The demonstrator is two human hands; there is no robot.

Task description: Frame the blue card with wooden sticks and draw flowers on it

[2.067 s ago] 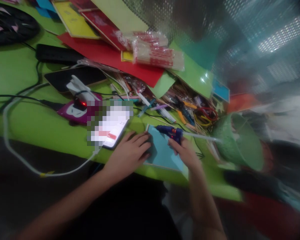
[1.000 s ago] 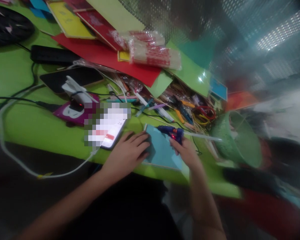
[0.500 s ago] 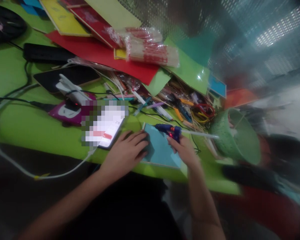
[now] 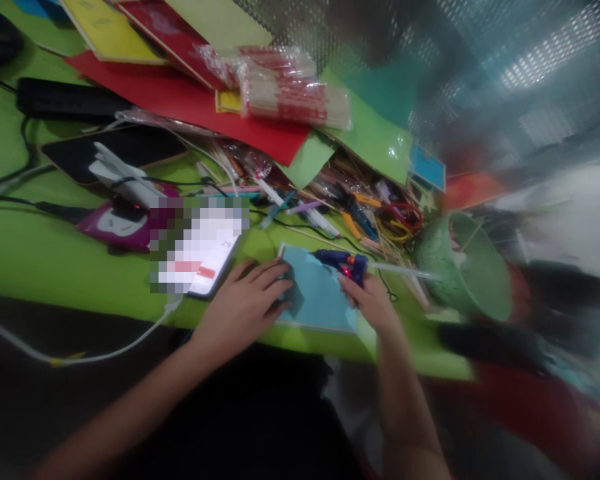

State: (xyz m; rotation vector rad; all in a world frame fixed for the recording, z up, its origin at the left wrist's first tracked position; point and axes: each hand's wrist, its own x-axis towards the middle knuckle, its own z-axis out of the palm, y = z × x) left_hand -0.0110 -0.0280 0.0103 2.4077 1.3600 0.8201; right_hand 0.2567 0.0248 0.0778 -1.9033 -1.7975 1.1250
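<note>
My right hand (image 4: 373,300) is wrapped round a dark blue hot glue gun (image 4: 347,265); a red light glows on its body and a clear glue stick (image 4: 400,269) sticks out of its back. The nozzle points left, over the top edge of a light blue rectangular board (image 4: 317,297). Whether the nozzle touches the board I cannot tell. My left hand (image 4: 253,293) lies flat, fingers stretched out, with its fingertips on the left edge of that board. Just left of this hand lies a phone (image 4: 207,250) with a lit screen.
A purple-and-white power strip (image 4: 113,223) with a plugged-in charger and cables sits at left. Behind the board are loose sticks, markers, pliers (image 4: 357,213) and scissors. Wrapped stick bundles (image 4: 295,97) rest on red card (image 4: 180,100). A green basket (image 4: 430,260) stands at right.
The glue gun has shifted slightly to the right along the board's top edge. My left hand stays on the board's left side. The whole view has slid a little left.
</note>
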